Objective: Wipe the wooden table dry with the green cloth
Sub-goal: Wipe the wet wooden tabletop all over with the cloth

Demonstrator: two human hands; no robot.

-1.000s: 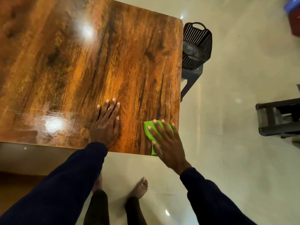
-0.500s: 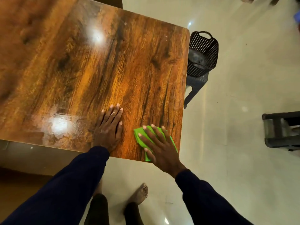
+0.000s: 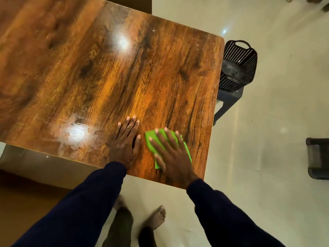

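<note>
The glossy wooden table [image 3: 110, 82] fills the upper left of the head view, with a wet-looking shiny patch near its front edge at the left. The folded green cloth [image 3: 151, 139] lies near the table's front right corner. My right hand [image 3: 170, 154] presses flat on top of the cloth, fingers spread, covering most of it. Just left of it, my left hand [image 3: 126, 143] rests flat on the bare wood with fingers together, holding nothing.
A black slatted basket [image 3: 238, 66] sits on a dark stool [image 3: 229, 98] right beside the table's right edge. Another dark piece of furniture [image 3: 318, 157] stands at the far right. Pale tiled floor [image 3: 267, 122] surrounds the table; my bare feet stand below its front edge.
My right hand has slid the green cloth leftwards along the front edge, closer to my left hand. The left hand has stayed flat in place.
</note>
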